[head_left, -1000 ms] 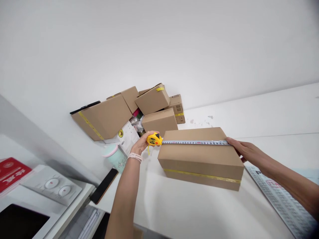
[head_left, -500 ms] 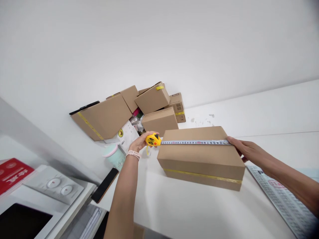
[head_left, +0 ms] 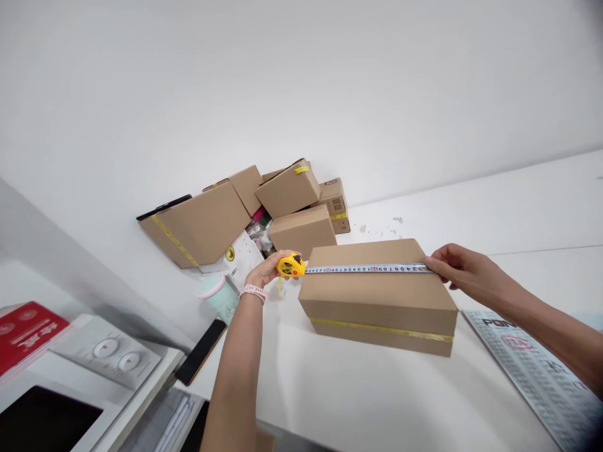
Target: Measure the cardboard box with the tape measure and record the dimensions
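Observation:
A closed brown cardboard box (head_left: 377, 301) with a yellow tape band lies on the white table (head_left: 367, 395). A yellow tape measure (head_left: 291, 265) is stretched across the box's top, its blade (head_left: 367, 269) running from left edge to right edge. My left hand (head_left: 269, 270) grips the yellow case just left of the box. My right hand (head_left: 459, 269) pinches the blade's end at the box's right edge, with the fingers closed.
A pile of cardboard boxes (head_left: 245, 210) leans against the wall behind. A mint cup (head_left: 217, 294) and a black phone (head_left: 200, 360) lie left of my arm. A printed sheet (head_left: 532, 370) lies at the right. A white machine (head_left: 70, 389) stands lower left.
My right hand has lifted slightly and moved from lying along the box's right edge to pinching the blade end. The view shifted a little; the tape stays stretched.

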Demonstrator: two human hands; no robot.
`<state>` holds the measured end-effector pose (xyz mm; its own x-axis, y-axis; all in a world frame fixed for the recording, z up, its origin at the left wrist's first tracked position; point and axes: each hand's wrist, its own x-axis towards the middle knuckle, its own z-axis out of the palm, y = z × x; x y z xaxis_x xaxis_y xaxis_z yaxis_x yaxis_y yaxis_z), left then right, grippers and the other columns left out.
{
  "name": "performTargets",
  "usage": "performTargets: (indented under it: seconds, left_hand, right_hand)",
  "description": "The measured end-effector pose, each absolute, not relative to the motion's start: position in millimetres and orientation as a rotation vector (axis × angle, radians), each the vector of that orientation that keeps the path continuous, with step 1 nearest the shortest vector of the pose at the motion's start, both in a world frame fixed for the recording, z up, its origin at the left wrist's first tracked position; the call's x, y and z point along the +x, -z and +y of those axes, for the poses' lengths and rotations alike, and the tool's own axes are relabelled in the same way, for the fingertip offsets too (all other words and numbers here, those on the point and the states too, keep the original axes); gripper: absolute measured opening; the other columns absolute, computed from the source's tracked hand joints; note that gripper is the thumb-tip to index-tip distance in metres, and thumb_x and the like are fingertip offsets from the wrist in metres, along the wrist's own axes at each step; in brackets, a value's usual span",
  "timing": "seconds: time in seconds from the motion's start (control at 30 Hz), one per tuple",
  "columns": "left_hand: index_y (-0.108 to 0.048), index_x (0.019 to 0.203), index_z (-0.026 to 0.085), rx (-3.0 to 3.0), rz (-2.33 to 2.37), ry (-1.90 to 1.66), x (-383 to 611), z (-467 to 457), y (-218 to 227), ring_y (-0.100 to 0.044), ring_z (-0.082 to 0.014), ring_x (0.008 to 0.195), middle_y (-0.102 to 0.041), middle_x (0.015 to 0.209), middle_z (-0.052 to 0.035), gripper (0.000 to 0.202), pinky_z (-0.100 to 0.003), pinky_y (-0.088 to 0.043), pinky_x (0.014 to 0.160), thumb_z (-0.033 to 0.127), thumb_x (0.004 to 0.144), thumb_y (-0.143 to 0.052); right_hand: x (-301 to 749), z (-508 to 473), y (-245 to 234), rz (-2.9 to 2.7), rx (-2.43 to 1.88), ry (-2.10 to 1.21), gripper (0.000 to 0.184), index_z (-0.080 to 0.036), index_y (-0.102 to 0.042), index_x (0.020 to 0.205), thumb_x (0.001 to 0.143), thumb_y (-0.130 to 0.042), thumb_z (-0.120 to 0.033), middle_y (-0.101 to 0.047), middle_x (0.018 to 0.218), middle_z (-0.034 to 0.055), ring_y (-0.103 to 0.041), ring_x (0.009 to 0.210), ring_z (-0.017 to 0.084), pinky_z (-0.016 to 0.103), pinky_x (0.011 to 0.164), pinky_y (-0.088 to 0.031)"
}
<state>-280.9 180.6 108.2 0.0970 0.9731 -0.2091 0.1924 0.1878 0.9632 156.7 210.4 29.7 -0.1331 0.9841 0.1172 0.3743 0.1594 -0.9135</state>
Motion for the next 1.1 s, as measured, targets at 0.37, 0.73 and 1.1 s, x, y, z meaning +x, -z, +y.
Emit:
performTargets:
  seconds: [0.37,0.73,1.1]
  left_hand:
    - [-0.061,0.129,0.018,1.311,1.341,-0.857,-292.7,188.1,-99.8,-0.066,-0.0251,0.107,-0.063,0.129,-0.0106,0.037,-0.046,-0.058,0.089,0.038,0.097,-0.064]
    - [-0.062,0.127,0.018,1.495,1.31,-0.772,-269.4,140.1,-143.6,-0.068,-0.023,0.098,-0.067,0.121,-0.0104,0.039,-0.04,-0.059,0.081,0.039,0.094,-0.067]
    - [-0.058,0.14,0.034,1.148,0.877,-0.744,-173.2,-16.2,-91.3,-0.065,-0.0197,0.083,-0.062,0.132,-0.0107,0.099,-0.03,-0.053,0.072,0.044,0.049,-0.095]
  right_hand:
    - [160.0,213.6,-36.1,-1.724,-1.321,-1.018,0.043,-0.026,-0.061,0.092,0.087,-0.059,-0.068,-0.072,0.079,0.005,-0.068,0.076,0.025,0.036,0.065,-0.049]
    - [153.3,205.9,-60.1,-2.181,-1.502,-0.321,0.021,-0.027,-0.038,0.083,0.098,-0.035,-0.041,-0.067,0.073,0.0068,-0.049,0.056,0.023,0.036,0.057,-0.03]
    - [166.4,211.3,-142.2,-2.535,-1.182,-0.276,0.028,-0.026,-0.039,0.073,0.1,-0.047,-0.03,-0.052,0.061,-0.0008,-0.04,0.053,0.016,0.034,0.059,-0.026]
